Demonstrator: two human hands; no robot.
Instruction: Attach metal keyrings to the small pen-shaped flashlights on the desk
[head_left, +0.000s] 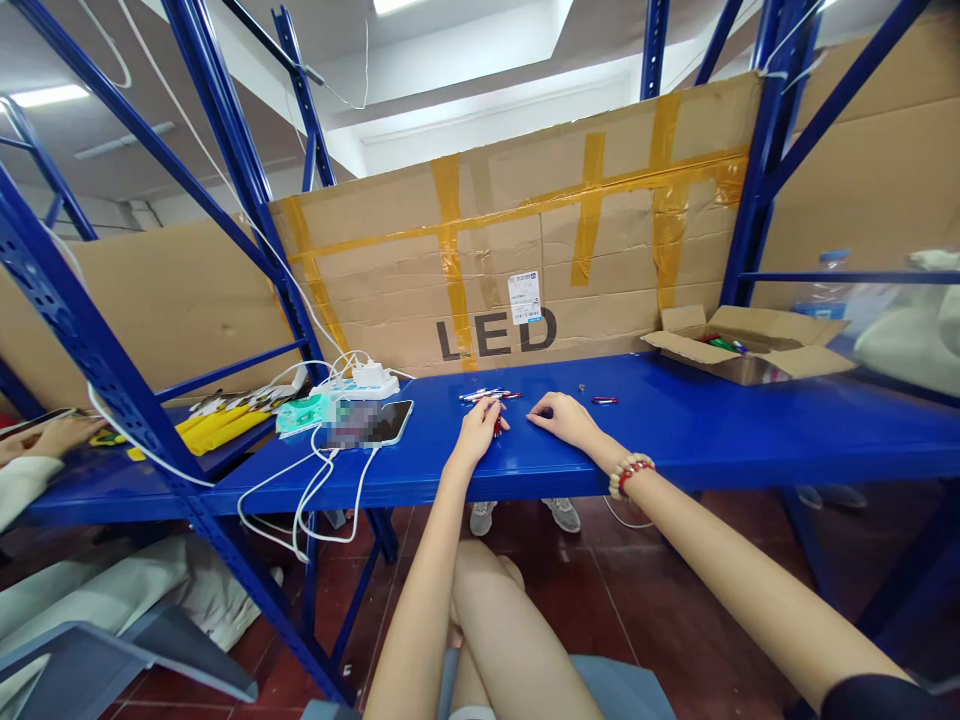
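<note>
My left hand (pixel 478 436) is closed, with a small dark-red pen barrel (pixel 497 427) between its fingers, just above the blue table. My right hand (pixel 568 420) rests to the right of it on the table, fingertips drawn together in a pinch. Whatever may be in that pinch is too small to make out. Behind the left hand lies a small pile of slim white, blue and red pen parts (pixel 489 396). Another red barrel (pixel 604 400) lies beyond the right hand, and near it is a tiny piece (pixel 581 387).
An open cardboard box (pixel 750 350) with colourful pieces stands at the back right. Left are a phone (pixel 394 422), white cables and a power strip (pixel 367 384). Cardboard (pixel 375 270) walls off the back; blue posts frame the sides. A co-worker's hand (pixel 64 435) shows far left.
</note>
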